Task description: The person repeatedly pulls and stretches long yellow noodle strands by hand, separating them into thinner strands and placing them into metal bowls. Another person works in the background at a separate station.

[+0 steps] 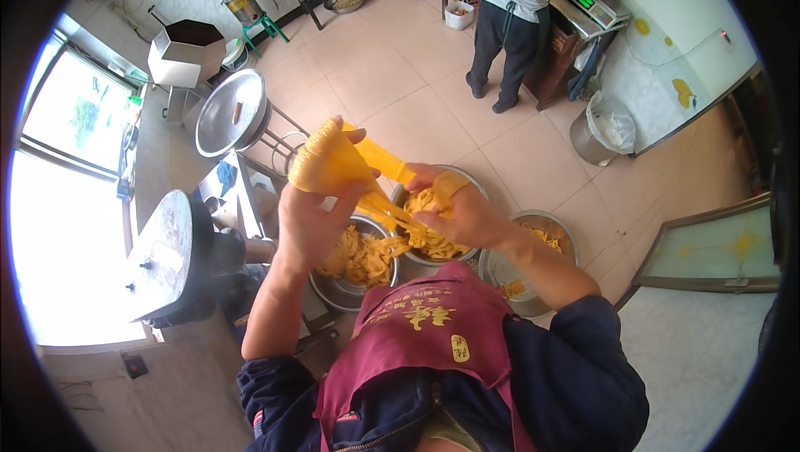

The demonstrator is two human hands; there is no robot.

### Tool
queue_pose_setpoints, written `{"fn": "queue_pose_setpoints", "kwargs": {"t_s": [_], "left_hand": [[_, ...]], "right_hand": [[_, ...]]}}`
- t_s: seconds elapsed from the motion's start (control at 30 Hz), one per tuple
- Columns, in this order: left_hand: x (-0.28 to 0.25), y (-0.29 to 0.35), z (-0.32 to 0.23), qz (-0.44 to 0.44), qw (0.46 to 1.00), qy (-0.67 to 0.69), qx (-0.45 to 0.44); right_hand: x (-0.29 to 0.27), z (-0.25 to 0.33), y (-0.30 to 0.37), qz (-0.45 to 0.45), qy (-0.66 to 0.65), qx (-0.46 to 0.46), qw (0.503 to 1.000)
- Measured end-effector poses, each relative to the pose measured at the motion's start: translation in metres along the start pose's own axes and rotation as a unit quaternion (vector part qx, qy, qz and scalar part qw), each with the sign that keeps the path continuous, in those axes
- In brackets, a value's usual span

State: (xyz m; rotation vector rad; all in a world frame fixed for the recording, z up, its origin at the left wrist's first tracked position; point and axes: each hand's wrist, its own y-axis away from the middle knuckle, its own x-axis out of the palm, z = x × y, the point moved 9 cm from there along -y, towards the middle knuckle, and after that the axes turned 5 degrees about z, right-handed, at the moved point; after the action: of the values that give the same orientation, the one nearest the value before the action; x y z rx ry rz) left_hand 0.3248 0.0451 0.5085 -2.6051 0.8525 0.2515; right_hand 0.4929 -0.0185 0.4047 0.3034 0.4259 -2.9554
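A thick bundle of yellow noodles point(327, 160) is raised in front of me, its strands hanging down and stretching to the right. My left hand point(310, 223) is closed round the lower part of this bundle. Further right, my right hand point(467, 212) curls its fingers on a yellow band of the same noodles. Below both hands are metal bowls: the left bowl point(335, 299) and the middle bowl point(478, 188) are heaped with yellow noodles. Trailing strands come down between these two heaps. The right bowl point(498, 267) holds only scattered pieces.
At left stand a round metal pan point(215, 123) on a stand and a large grey machine point(171, 252) by the window. A person point(517, 19) faces a counter with a scale point(587, 4) at the far right. A lined bin point(596, 139) stands near the wall.
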Motion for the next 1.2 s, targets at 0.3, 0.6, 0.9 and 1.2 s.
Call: {"fn": "queue_pose_setpoints", "kwargs": {"t_s": [0.3,0.6,0.9,1.2], "left_hand": [[0.019,-0.015,-0.038,0.014,0.998,-0.040,0.051],[0.014,-0.018,-0.067,0.027,0.997,0.007,0.068],[0.012,-0.014,-0.092,0.026,0.995,-0.017,0.095],[0.014,-0.017,-0.101,0.024,0.995,0.012,0.093]], "right_hand": [[0.006,-0.034,-0.007,0.048,-0.074,0.050,0.995],[0.020,-0.055,-0.002,0.062,-0.039,0.026,0.997],[0.035,-0.067,0.001,0.029,0.011,0.000,1.000],[0.049,-0.109,0.008,0.037,-0.017,0.001,0.999]]}}
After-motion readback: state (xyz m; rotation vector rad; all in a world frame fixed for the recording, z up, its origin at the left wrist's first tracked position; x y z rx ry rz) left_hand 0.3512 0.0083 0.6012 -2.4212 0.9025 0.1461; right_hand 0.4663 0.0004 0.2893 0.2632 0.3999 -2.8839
